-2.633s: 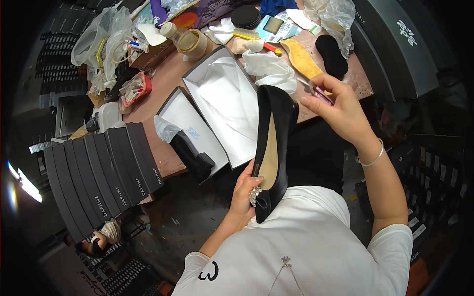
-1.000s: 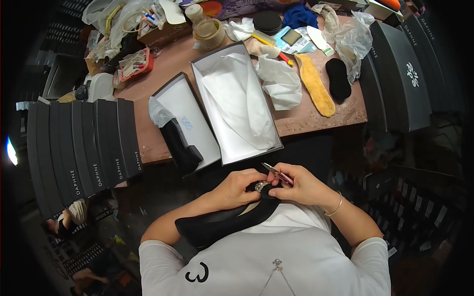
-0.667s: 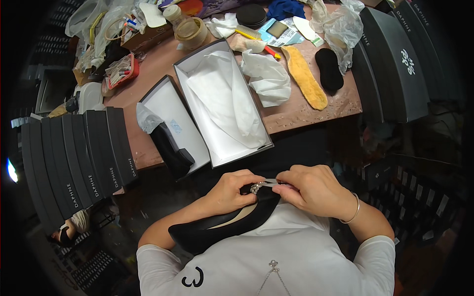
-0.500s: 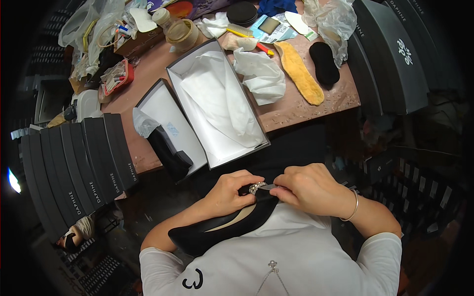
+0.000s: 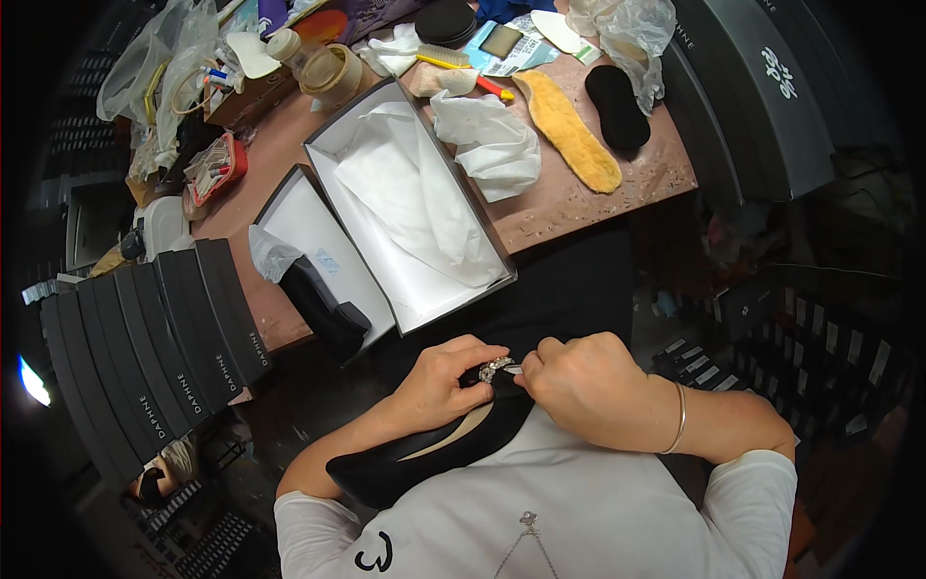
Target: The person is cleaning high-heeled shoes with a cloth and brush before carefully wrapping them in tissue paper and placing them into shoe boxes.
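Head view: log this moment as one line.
left hand: holds shoe near ornament | right hand: holds tool, tip at ornament | paper-lined box: open, at table edge

Your left hand (image 5: pixel 439 386) gripped a black shoe (image 5: pixel 434 465) beside its glittering ornament (image 5: pixel 496 369), and your right hand (image 5: pixel 598 388) held a metal tool (image 5: pixel 514 370) with its tip at that ornament. Beyond, on the table (image 5: pixel 651 179), an open box (image 5: pixel 410 297) held white paper (image 5: pixel 415 183); a yellow insole (image 5: pixel 567 135) lay near a black pad (image 5: pixel 617 108).
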`<act>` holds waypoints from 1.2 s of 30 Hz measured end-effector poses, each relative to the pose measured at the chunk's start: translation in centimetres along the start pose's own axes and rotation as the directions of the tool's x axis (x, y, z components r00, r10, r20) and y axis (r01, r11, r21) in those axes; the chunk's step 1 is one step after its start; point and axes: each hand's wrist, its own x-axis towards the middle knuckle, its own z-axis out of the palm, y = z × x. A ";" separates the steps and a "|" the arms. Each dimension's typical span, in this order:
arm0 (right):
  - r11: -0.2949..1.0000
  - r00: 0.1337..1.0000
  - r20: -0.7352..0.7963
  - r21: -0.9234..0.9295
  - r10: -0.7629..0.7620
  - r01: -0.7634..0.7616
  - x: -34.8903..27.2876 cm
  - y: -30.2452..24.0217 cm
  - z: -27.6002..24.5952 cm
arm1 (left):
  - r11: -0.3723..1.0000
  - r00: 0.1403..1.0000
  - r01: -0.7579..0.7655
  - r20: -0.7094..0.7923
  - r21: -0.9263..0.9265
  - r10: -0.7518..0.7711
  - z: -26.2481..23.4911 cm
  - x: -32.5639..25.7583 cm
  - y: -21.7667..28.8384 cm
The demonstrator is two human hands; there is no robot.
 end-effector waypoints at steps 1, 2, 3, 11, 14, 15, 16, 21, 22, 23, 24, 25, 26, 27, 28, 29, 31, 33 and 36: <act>1.000 1.000 0.000 0.017 -0.010 0.010 0.0 0.1 0.1 | 1.000 1.000 0.001 0.007 0.001 -0.001 0.0 0.0 0.0; 0.999 1.000 0.000 0.034 -0.020 0.020 0.1 0.3 0.1 | 1.000 1.000 0.002 0.013 0.002 -0.002 0.0 -0.1 -0.1; 0.998 0.999 0.001 0.051 -0.034 0.033 0.1 0.5 0.2 | 1.000 1.000 0.004 0.017 0.002 -0.004 0.1 -0.1 -0.1; 0.999 0.997 0.062 0.006 -0.038 0.038 -0.1 0.3 -0.1 | 1.000 0.994 -0.006 0.105 -0.004 0.007 0.2 0.1 0.0; 0.999 0.995 0.089 0.011 -0.037 0.036 0.1 0.2 -0.1 | 1.000 0.992 -0.014 0.123 0.006 0.013 0.4 0.1 0.0; 0.999 0.994 0.096 0.018 -0.041 0.039 0.1 0.3 -0.2 | 1.000 0.992 -0.017 0.124 0.006 0.016 0.5 0.1 0.0; 0.999 0.993 0.109 0.017 -0.045 0.043 0.2 0.3 -0.2 | 0.999 0.992 -0.035 0.121 0.015 0.033 0.5 0.1 0.1; 0.997 0.989 0.146 -0.069 -0.025 0.036 0.1 -0.4 0.1 | 0.999 0.992 -0.037 0.122 0.035 0.033 0.9 0.0 0.1; 0.997 0.991 0.134 -0.061 -0.030 0.039 0.2 -0.4 0.2 | 0.998 0.993 -0.038 0.114 0.041 0.033 1.0 0.0 0.0; 0.998 0.992 0.122 -0.053 -0.036 0.042 0.2 -0.4 0.3 | 0.998 0.994 -0.038 0.105 0.048 0.033 1.1 -0.1 0.0; 0.998 0.993 0.109 -0.043 -0.041 0.046 0.3 -0.4 0.5 | 0.998 0.995 -0.037 0.098 0.055 0.031 1.2 -0.2 -0.1; 0.996 0.992 0.122 -0.072 -0.039 0.048 0.3 -0.6 0.6 | 0.998 0.994 -0.023 0.104 0.054 0.018 1.2 -0.2 -0.1; 0.994 0.990 0.136 -0.101 -0.038 0.052 0.3 -0.8 0.7 | 0.999 0.994 -0.010 0.110 0.053 0.004 1.3 -0.2 0.0; 0.990 0.989 0.146 -0.132 -0.037 0.057 0.3 -1.0 0.8 | 0.998 0.993 0.002 0.114 0.055 -0.008 1.2 -0.2 0.0; 0.988 0.988 0.149 -0.144 -0.040 0.062 0.4 -1.3 0.9 | 0.999 0.995 -0.015 0.102 0.052 0.009 1.3 -0.2 0.0; 0.986 0.988 0.151 -0.156 -0.043 0.067 0.5 -1.6 1.0 | 0.998 0.996 -0.031 0.089 0.049 0.027 1.5 -0.3 -0.2; 0.980 0.985 0.161 -0.173 -0.069 0.097 0.9 -1.9 1.1 | 0.999 0.997 -0.029 0.070 0.036 0.027 2.0 -0.6 -0.6; 0.973 0.979 0.172 -0.185 -0.106 0.137 1.3 -2.1 0.9 | 1.000 0.998 0.001 0.067 0.017 -0.002 2.3 -0.8 -0.9; 0.984 0.983 0.137 -0.117 -0.121 0.138 1.9 -2.5 1.1 | 1.000 0.999 -0.001 0.040 -0.005 0.002 2.6 -1.1 -1.4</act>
